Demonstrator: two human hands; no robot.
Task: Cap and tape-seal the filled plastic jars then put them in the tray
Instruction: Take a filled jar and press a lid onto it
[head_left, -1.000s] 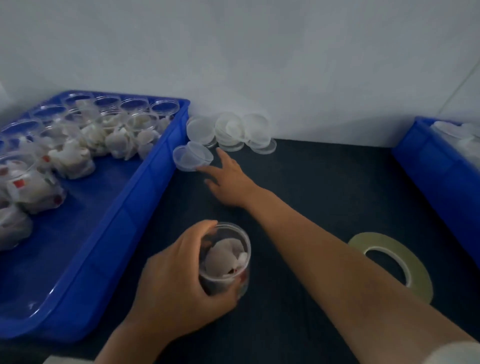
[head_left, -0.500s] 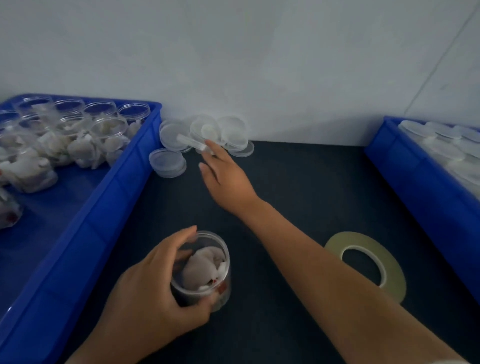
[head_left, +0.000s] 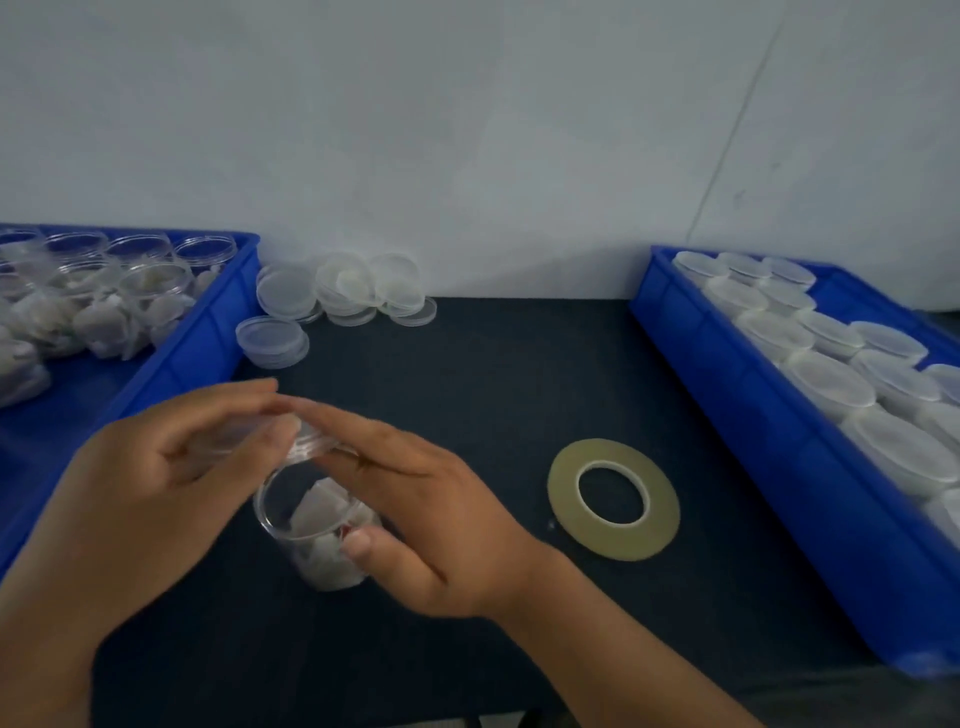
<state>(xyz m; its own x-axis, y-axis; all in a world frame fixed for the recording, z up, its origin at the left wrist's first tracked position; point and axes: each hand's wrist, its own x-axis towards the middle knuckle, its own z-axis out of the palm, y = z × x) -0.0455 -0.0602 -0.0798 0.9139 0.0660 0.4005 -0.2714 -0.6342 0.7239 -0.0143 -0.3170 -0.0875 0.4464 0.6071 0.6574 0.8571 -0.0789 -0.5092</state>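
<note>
An open clear jar (head_left: 311, 530) filled with white packets stands on the dark table just in front of me. A clear cap (head_left: 311, 444) hovers tilted just above its rim, blurred by motion. My right hand (head_left: 415, 514) holds the cap's right edge between its fingertips, and its thumb touches the jar's side. My left hand (head_left: 156, 483) reaches in from the left and its fingers curl round the cap's left edge. The blue tray (head_left: 779, 415) on the right holds several capped jars (head_left: 826, 384). A tape roll (head_left: 613, 499) lies flat to the right of my hands.
A second blue tray (head_left: 208, 338) on the left holds several uncapped filled jars (head_left: 150, 280). Loose clear caps (head_left: 337, 291) are piled against the white wall between the trays.
My right hand took a cap from the pile at the wall and brought it back over the jar. My left hand left the jar's side and rose to the cap. The view shifted right.
</note>
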